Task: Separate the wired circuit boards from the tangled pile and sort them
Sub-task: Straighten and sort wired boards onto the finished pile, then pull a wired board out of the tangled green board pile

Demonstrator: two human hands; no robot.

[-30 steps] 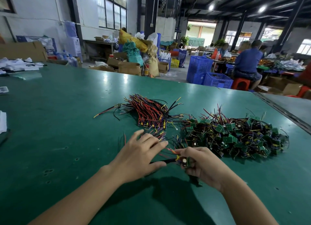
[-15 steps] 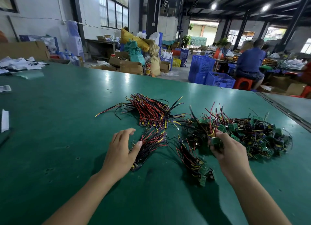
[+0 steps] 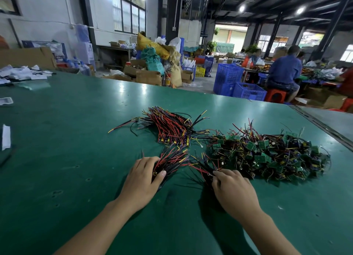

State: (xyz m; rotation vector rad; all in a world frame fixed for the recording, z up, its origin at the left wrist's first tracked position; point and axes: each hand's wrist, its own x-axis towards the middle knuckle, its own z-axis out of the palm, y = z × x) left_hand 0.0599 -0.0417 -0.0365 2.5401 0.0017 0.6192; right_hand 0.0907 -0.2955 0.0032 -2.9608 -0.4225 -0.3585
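A tangled pile of small green circuit boards with red, black and yellow wires (image 3: pixel 267 155) lies on the right of the green table. A neat sorted bundle (image 3: pixel 172 128) lies behind the middle, boards lined up, wires fanned back. My left hand (image 3: pixel 142 180) grips a smaller aligned bundle (image 3: pixel 172 159) at its board end. My right hand (image 3: pixel 232 191) holds a few wired boards (image 3: pixel 205 168) at the near left edge of the pile; the boards themselves are hidden under its fingers.
The green table (image 3: pixel 66 159) stretches far to the left, with paper scraps (image 3: pixel 5 137) at its left edge. A metal strip (image 3: pixel 321 124) marks the table's right edge. Beyond are blue crates (image 3: pixel 236 84), cartons and seated people.
My right hand came back from the tangled pile to the few boards lying near me and took hold of them. My left hand closed on the small bundle.
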